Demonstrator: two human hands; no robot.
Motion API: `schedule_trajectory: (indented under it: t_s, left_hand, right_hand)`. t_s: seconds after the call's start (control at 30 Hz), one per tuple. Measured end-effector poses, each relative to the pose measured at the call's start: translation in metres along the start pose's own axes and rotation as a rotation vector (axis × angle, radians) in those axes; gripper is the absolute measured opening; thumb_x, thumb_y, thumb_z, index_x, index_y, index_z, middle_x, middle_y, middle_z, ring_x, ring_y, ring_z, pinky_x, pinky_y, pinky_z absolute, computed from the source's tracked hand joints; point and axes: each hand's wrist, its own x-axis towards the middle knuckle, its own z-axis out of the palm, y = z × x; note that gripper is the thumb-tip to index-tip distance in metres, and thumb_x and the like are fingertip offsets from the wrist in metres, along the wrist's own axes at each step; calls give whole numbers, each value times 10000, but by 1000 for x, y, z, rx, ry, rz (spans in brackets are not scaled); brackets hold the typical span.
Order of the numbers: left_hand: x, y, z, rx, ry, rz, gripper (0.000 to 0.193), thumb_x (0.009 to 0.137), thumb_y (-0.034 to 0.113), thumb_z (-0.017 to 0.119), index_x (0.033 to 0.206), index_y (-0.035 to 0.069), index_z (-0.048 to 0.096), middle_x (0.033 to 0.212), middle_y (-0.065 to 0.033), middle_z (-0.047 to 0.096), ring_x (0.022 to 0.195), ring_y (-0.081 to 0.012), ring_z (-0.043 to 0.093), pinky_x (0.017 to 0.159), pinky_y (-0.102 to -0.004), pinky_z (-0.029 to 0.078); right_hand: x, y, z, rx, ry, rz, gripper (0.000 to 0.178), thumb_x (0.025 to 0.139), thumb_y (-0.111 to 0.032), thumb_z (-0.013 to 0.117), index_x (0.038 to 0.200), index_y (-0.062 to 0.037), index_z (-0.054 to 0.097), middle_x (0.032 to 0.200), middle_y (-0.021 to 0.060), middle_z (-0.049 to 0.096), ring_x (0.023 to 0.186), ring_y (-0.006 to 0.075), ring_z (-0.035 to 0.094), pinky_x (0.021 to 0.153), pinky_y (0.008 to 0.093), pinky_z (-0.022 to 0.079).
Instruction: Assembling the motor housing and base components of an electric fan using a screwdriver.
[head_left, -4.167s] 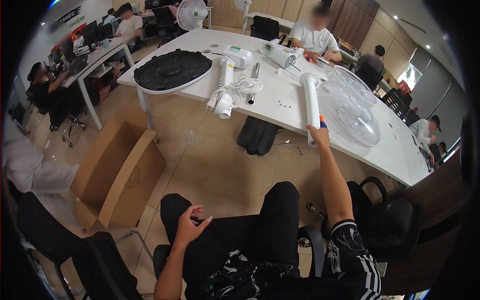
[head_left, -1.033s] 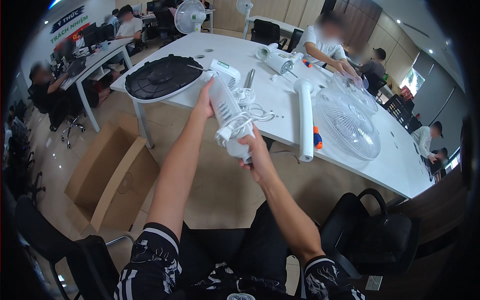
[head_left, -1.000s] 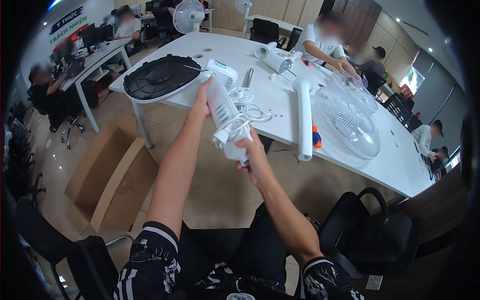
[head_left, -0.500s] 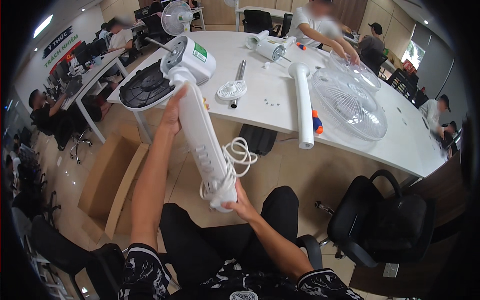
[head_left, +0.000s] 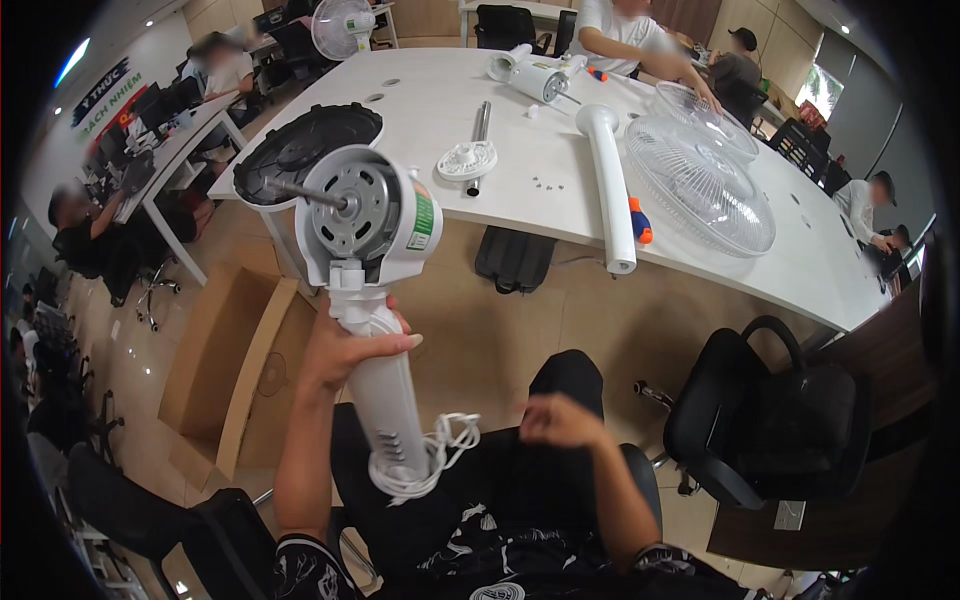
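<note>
My left hand (head_left: 350,345) is wrapped round the neck of a white fan body (head_left: 385,400), held upright above my lap. At its top, the motor head (head_left: 355,205) faces me with its metal shaft sticking out to the left. A white power cord (head_left: 450,440) hangs in loops round the lower end of the body. My right hand (head_left: 565,420) is off the fan, over my right thigh, slightly blurred, its fingers loosely bent and holding nothing that I can see. On the table beyond lie a white tube (head_left: 607,190) and a metal pole with a white round plate (head_left: 467,160).
The white table (head_left: 540,215) also bears a black round base (head_left: 300,150), clear fan grilles (head_left: 695,185), another fan motor body (head_left: 535,80), an orange-and-blue screwdriver handle (head_left: 640,222) and small screws. A cardboard box (head_left: 230,370) stands at left, a black chair (head_left: 770,430) at right. Another person reaches toward the grilles.
My right hand has let go of the fan's lower end and moved right. The fan has come lower and nearer, its motor face turned toward me.
</note>
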Motion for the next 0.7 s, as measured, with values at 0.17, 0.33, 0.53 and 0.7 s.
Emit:
schedule_trajectory:
  t_s: [0.17, 0.33, 0.53, 0.7]
  left_hand:
    - [-21, 45, -18, 153, -150, -39, 565, 587, 57, 924, 1056, 17, 613, 887, -59, 687, 810, -153, 675, 720, -307, 552]
    - [-33, 56, -9, 338, -190, 115, 664, 553, 125, 946, 1125, -5, 636, 933, -53, 705, 865, -148, 673, 817, -315, 533]
    - [-45, 36, -4, 612, -351, 43, 571, 545, 229, 935, 995, -21, 688, 906, -99, 733, 824, -143, 688, 784, -310, 542]
    - [-61, 0, -3, 801, -479, -76, 562, 543, 302, 937, 997, 52, 718, 874, -106, 735, 818, -209, 725, 791, -318, 544]
  right_hand:
    - [119, -131, -107, 143, 678, -322, 244, 915, -219, 682, 888, 24, 697, 668, -3, 624, 560, 68, 542, 512, 252, 438]
    - [254, -169, -207, 15, 986, -119, 437, 839, -433, 722, 758, -3, 704, 663, 94, 680, 512, 168, 617, 516, 295, 492]
    - [317, -184, -231, 143, 1062, 196, 458, 759, -457, 774, 753, -3, 712, 731, 127, 712, 593, 226, 687, 619, 334, 571]
    - [341, -172, -243, 186, 1033, 128, 432, 702, -387, 831, 735, 24, 701, 718, 131, 704, 580, 200, 671, 546, 317, 530]
